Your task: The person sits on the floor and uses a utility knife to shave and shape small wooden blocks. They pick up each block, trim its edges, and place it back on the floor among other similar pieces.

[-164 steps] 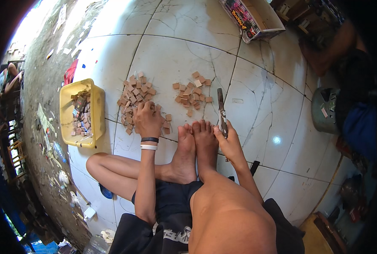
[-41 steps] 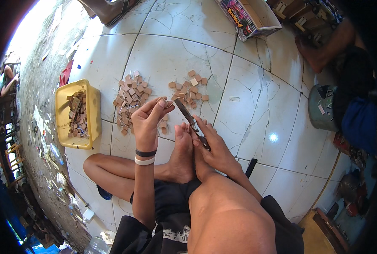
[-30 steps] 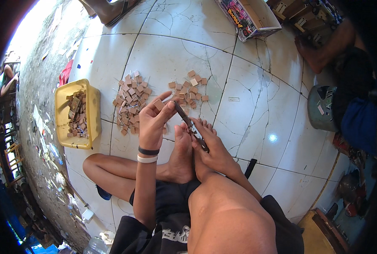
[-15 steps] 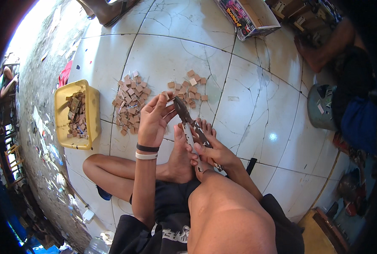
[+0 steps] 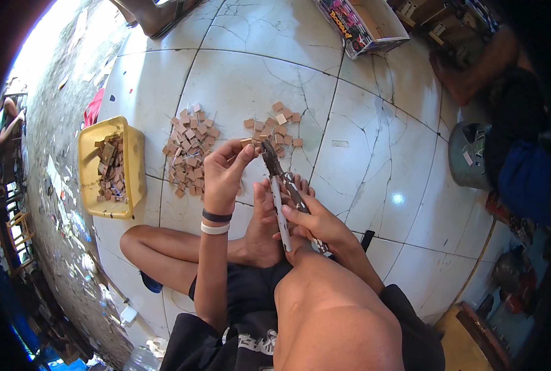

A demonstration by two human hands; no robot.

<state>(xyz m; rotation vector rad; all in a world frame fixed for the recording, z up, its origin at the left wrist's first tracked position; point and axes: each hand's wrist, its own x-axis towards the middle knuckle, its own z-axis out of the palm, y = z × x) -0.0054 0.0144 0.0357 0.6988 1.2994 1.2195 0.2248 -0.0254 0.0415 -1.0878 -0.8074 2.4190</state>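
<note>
Between thumb and fingertips my left hand [image 5: 224,175] pinches a small brown square wooden piece [image 5: 247,142]. My right hand [image 5: 315,222] is wrapped round the handles of worn pliers [image 5: 278,180], dark metal with chipped pale coating. Their jaws point up and away from me, close beside the piece in my left hand; whether they touch it I cannot tell. Beyond my hands lie two piles of similar pieces: a larger pile [image 5: 190,148] on the left, with thin pale sticks poking out, and a smaller pile [image 5: 279,128] on the right.
A yellow plastic basin [image 5: 140,185] holding more brown pieces stands at the left. A printed cardboard box [image 5: 380,44] lies at the far side. Another person's leg [image 5: 473,77] and a grey-green bucket [image 5: 464,157] are at the right. Cracked white tiles [image 5: 405,148] cover the floor.
My left hand has turned, its fingers now closed more tightly on the piece beside the jaws. The pliers have tilted slightly more upright, and their handles sit farther apart from my right fingers.
</note>
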